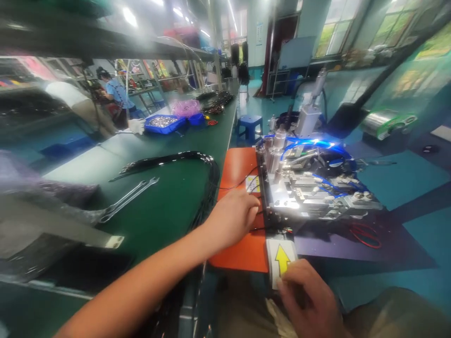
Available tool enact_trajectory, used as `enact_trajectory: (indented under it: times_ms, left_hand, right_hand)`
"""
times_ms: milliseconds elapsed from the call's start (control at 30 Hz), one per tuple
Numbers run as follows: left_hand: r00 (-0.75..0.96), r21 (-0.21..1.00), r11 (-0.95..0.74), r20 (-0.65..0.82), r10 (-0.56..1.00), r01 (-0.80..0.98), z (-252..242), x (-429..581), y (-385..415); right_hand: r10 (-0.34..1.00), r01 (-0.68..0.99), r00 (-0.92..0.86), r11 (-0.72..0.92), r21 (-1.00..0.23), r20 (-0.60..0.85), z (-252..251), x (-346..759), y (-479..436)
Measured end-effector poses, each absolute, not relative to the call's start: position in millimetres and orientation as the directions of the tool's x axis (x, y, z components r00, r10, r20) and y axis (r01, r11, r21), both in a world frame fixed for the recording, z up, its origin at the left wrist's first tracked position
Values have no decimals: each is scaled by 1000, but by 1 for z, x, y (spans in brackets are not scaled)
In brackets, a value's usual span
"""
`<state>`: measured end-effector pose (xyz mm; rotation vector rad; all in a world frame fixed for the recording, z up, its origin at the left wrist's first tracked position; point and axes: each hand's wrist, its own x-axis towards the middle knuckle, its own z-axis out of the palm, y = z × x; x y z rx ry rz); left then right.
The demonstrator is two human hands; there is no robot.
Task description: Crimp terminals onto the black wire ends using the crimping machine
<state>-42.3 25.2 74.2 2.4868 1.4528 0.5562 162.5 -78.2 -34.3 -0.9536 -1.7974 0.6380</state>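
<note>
My left hand (234, 213) is over an orange board (239, 162), its fingers curled closed around what looks like a thin black cable; most of the grip is hidden. Other black cables cross the board from a long bundle (207, 162) on the bench toward a metal machine (306, 192) with blue air tubes. Lower down, my right hand (310, 295) has thumb and fingertips drawn together by a white label with a yellow arrow (282, 256). Anything between those fingertips is too blurred to make out.
On the green bench (165, 234) lie two wrenches (132, 199). Farther back are a blue tray of small parts (165, 123) and more black cables (220, 101). A blue stool (250, 126) stands beyond the machine. A person in blue (118, 94) sits at the far left.
</note>
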Motion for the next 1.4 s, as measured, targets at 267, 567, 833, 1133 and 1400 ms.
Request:
enact_trajectory:
  times_ms: [267,567,833,1133,1400]
  left_hand:
    - [378,311,-463,297,877,830,97,-57,27]
    - [233,212,-338,403,885,917,128,-90,31]
    - [84,159,-167,431,898,973,165,-121,17]
    - [39,-9,-54,-581,813,998,110,-143,61]
    - [14,-27,-38,-603,798,999,72,-140,69]
  right_hand:
    - [820,313,-255,572,-758,512,-46,176,-79]
    - [810,304,-272,585,-752,520,-41,171,-81]
    - [809,315,-314,582,-750,496,-25,170,-80]
    - [620,290,-677,720,-630,397,-18,96,-92]
    - [695,286,-644,606,-742,320,-13,102,-81]
